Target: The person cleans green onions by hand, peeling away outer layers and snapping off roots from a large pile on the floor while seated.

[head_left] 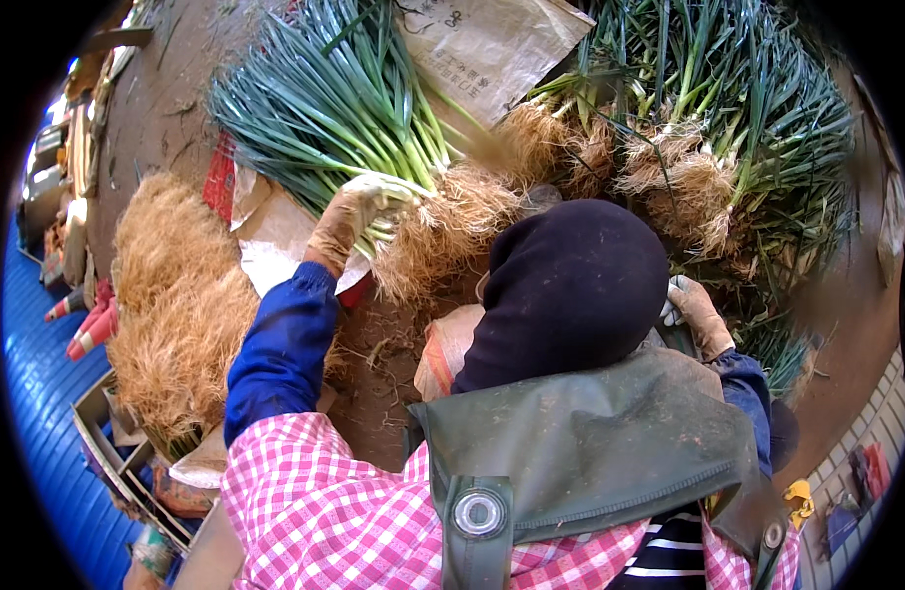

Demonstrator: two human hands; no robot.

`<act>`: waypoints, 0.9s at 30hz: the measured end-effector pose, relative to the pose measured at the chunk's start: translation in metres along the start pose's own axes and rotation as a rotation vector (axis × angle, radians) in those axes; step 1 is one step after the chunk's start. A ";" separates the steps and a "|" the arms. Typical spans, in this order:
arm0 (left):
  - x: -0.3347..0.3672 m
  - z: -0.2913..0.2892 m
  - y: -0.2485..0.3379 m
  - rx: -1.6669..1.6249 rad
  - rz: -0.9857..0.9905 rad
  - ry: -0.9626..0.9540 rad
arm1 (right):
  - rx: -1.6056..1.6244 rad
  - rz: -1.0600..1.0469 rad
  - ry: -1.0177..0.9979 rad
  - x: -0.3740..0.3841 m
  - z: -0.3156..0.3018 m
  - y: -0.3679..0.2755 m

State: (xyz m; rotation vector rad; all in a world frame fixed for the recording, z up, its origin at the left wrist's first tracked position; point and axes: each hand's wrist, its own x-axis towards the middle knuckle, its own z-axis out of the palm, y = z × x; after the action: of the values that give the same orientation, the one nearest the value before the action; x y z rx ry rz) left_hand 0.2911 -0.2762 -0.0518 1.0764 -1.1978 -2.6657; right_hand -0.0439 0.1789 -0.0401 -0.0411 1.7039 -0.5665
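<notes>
We curl our left hand around green onions, pale-stalked and shaggy-rooted. Our right hand is half-curled; we cannot tell what it holds.

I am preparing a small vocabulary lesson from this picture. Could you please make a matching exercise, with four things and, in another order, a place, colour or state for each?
Column 1
1. Left hand
2. Shirt
3. Fibrous pile
4. Printed sack

Column 2
A. Pink and white checks
B. At the top edge of the picture
C. Gloved, at the pale stalks of a leafy green bunch
D. Straw-brown, on the left side

Right pairs: 1-C, 2-A, 3-D, 4-B
</notes>
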 end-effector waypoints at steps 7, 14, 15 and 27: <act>0.006 0.037 -0.009 1.023 0.228 0.242 | 0.007 0.024 -0.006 0.000 0.002 -0.001; 0.055 0.108 -0.016 2.180 -0.189 -0.069 | 0.031 -0.064 -0.067 0.004 -0.008 0.015; 0.056 0.098 -0.025 2.189 -0.163 -0.116 | 0.029 -0.033 -0.046 0.002 -0.004 0.007; 0.042 0.041 -0.001 0.872 -0.291 -0.538 | 0.046 0.045 -0.040 0.009 -0.003 -0.009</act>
State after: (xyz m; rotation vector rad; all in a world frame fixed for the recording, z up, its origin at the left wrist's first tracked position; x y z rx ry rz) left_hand 0.2350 -0.2610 -0.0581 0.5646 -2.6434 -2.7491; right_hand -0.0508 0.1688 -0.0444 0.0182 1.6486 -0.5675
